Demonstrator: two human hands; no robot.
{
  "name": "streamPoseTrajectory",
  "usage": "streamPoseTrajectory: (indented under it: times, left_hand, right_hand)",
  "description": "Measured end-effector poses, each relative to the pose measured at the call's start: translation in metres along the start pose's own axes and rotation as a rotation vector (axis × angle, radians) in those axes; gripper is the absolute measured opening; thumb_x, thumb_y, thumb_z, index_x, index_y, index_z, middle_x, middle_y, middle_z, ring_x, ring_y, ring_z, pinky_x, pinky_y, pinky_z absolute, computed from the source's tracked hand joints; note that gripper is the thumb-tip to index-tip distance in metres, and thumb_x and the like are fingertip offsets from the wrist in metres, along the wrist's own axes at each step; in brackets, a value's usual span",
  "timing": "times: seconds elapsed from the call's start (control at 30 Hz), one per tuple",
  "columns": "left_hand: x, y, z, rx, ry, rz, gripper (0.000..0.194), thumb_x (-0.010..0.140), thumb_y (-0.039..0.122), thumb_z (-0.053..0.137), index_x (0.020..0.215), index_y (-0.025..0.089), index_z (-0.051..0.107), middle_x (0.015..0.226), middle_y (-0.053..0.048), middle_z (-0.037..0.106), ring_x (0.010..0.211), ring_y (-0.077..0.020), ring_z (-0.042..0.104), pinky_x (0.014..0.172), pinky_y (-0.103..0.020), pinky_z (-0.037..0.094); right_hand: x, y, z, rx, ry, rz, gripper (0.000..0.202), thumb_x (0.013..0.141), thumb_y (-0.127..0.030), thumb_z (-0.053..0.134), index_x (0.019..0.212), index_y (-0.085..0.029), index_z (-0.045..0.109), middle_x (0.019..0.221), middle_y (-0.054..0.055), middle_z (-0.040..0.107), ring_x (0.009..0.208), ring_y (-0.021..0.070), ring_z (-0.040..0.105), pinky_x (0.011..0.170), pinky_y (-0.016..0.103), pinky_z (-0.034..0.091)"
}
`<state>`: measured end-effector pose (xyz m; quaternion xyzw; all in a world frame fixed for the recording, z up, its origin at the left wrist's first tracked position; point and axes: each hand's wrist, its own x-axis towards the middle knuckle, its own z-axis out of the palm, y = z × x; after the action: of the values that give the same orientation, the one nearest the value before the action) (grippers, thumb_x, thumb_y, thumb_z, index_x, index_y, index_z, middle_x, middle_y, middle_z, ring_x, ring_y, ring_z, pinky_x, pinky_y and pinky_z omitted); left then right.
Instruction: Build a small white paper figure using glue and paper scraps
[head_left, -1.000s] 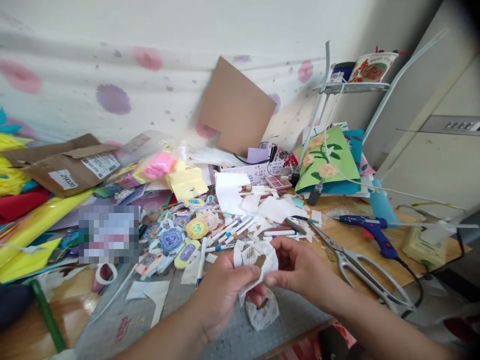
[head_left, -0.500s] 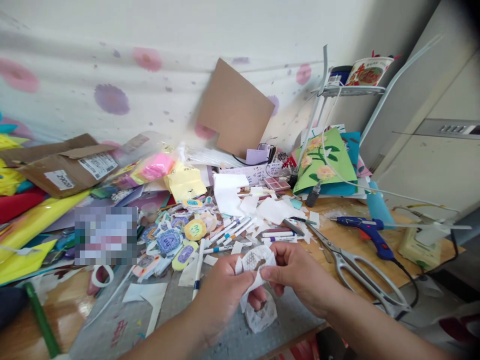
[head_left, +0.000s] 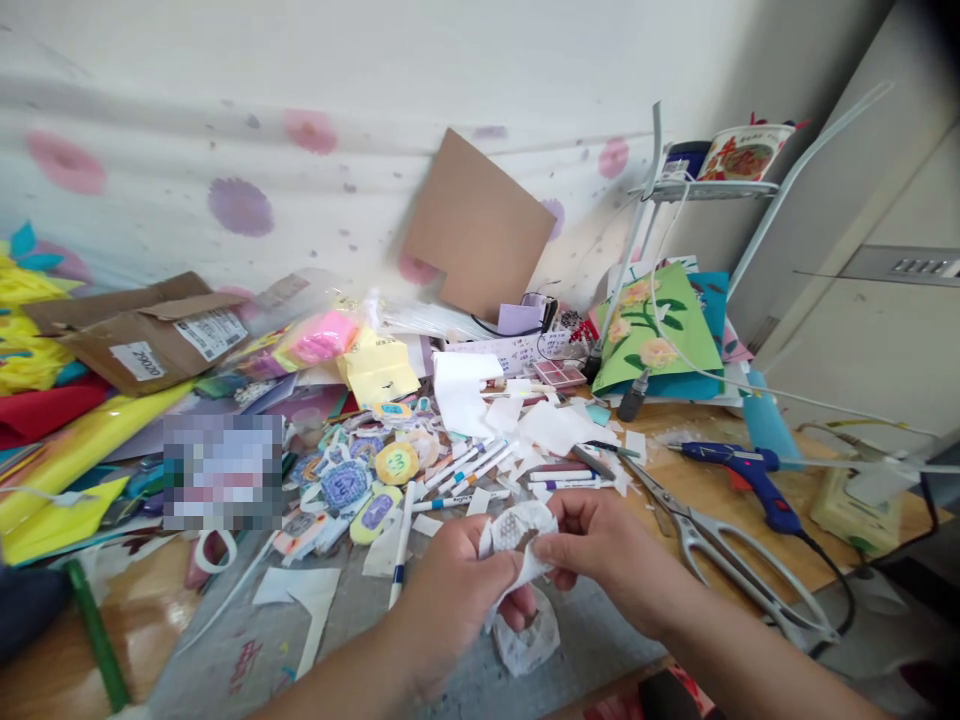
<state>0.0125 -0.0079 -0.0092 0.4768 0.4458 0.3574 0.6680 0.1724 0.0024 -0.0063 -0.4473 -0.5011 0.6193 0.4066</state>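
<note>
My left hand [head_left: 480, 575] grips a crumpled white patterned paper piece [head_left: 504, 527] between thumb and fingers. A brown patch shows at its middle. On its right edge my right hand [head_left: 592, 545] pinches the same piece, thumb against bent fingers. Just below, partly behind my left fingers, a second white patterned piece [head_left: 529, 645] with a brownish opening rests near the table's front edge. Whether the two pieces are joined, I cannot tell. Both hands hover over the grey cutting mat [head_left: 405, 680].
Left of my hands lie colourful paper cut-outs [head_left: 345, 485] and several marker pens [head_left: 469, 470]. Large scissors [head_left: 720, 550] and a blue glue gun [head_left: 750, 475] lie to the right. Behind are white paper scraps [head_left: 551, 422], a brown cardboard sheet [head_left: 480, 225] and a cardboard box [head_left: 150, 340].
The view has shifted slightly, so everything sits a little further right and lower. Both hands keep hold of the white paper piece, with hardly any change of grip.
</note>
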Motion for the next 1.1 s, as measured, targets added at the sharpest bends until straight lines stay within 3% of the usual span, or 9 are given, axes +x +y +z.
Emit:
streamPoseTrajectory:
  times: [0.1, 0.3, 0.57, 0.7, 0.8, 0.97, 1.1]
  left_hand:
    - [0.000, 0.001, 0.003, -0.063, 0.011, 0.003, 0.009, 0.072, 0.021, 0.055, 0.071, 0.013, 0.060, 0.049, 0.000, 0.059, 0.043, -0.0103, 0.050, 0.045, -0.022, 0.041]
    - [0.002, 0.001, 0.003, -0.194, 0.071, -0.031, 0.011, 0.069, 0.022, 0.058, 0.071, 0.012, 0.059, 0.047, -0.001, 0.059, 0.043, -0.0115, 0.052, 0.044, -0.022, 0.041]
    - [0.000, 0.001, 0.002, -0.099, -0.017, -0.003, 0.006, 0.066, 0.017, 0.054, 0.067, 0.013, 0.059, 0.046, 0.000, 0.058, 0.040, -0.0102, 0.048, 0.043, -0.022, 0.039]
    - [0.000, 0.002, 0.001, -0.087, -0.036, 0.014, 0.008, 0.068, 0.018, 0.054, 0.067, 0.012, 0.060, 0.047, 0.000, 0.057, 0.042, -0.0107, 0.049, 0.045, -0.023, 0.040]
    - [-0.001, 0.002, 0.000, -0.122, -0.055, 0.012, 0.009, 0.069, 0.019, 0.054, 0.068, 0.012, 0.060, 0.046, 0.000, 0.057, 0.041, -0.0103, 0.049, 0.044, -0.022, 0.039]
    - [-0.002, 0.004, 0.000, -0.143, -0.087, -0.033, 0.009, 0.066, 0.019, 0.054, 0.067, 0.012, 0.060, 0.044, -0.001, 0.057, 0.041, -0.0115, 0.050, 0.042, -0.022, 0.037]
    - [-0.003, 0.006, 0.001, -0.135, -0.068, -0.052, 0.007, 0.064, 0.019, 0.055, 0.065, 0.013, 0.059, 0.042, 0.000, 0.056, 0.041, -0.0127, 0.052, 0.041, -0.021, 0.036]
  right_hand:
    - [0.000, 0.002, -0.001, 0.006, -0.004, -0.014, 0.025, 0.063, -0.028, 0.076, 0.063, -0.015, 0.055, 0.053, -0.005, 0.054, 0.044, 0.0061, 0.046, 0.044, 0.018, 0.039]
    - [-0.002, 0.002, -0.011, 0.092, -0.030, -0.022, 0.031, 0.073, -0.042, 0.070, 0.086, -0.015, 0.062, 0.063, -0.002, 0.059, 0.054, 0.0097, 0.054, 0.048, 0.020, 0.043]
    - [0.000, 0.004, -0.006, 0.030, 0.017, -0.045, 0.033, 0.066, -0.037, 0.077, 0.062, -0.016, 0.053, 0.053, -0.006, 0.052, 0.045, 0.0065, 0.046, 0.045, 0.019, 0.037]
    - [-0.002, 0.000, -0.010, 0.042, -0.040, -0.035, 0.036, 0.063, -0.044, 0.078, 0.064, -0.015, 0.057, 0.055, -0.003, 0.056, 0.046, 0.0082, 0.049, 0.046, 0.021, 0.040]
    - [-0.003, -0.005, -0.015, 0.050, -0.088, -0.042, 0.042, 0.069, -0.054, 0.070, 0.069, -0.013, 0.062, 0.057, 0.001, 0.060, 0.050, 0.0105, 0.054, 0.050, 0.023, 0.042]
    - [-0.003, -0.006, -0.019, 0.021, -0.076, -0.045, 0.031, 0.067, -0.041, 0.077, 0.071, -0.013, 0.065, 0.057, -0.001, 0.060, 0.048, 0.0085, 0.053, 0.049, 0.021, 0.042]
    - [0.000, -0.005, -0.019, -0.032, -0.038, -0.054, 0.033, 0.070, -0.043, 0.074, 0.062, -0.012, 0.063, 0.050, 0.000, 0.059, 0.045, 0.0093, 0.051, 0.047, 0.022, 0.041]
